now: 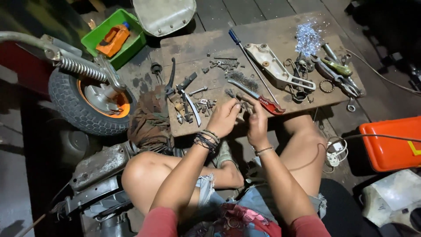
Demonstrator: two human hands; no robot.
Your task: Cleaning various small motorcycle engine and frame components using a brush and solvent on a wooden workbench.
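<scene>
Two hands met at the near edge of the worn wooden board [280,30]: the left hand [224,118] and right hand [256,120] each curled nearly closed, fingertips pinching a small dark metal part [240,102] too tiny to identify. Just beyond lay a red-handled wire brush [256,92]. Left of the board stood a small tyred wheel [87,98].

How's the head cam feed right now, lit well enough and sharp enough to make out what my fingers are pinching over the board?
Head view: light falls on the wooden board, with glare on the pile of metal shavings; the corners and the floor go dark. The left hand and right hand are lit but a little soft, so the small part between them cannot be made out. The scooter wheel curves near the edge, wide-lens distortion.
</scene>
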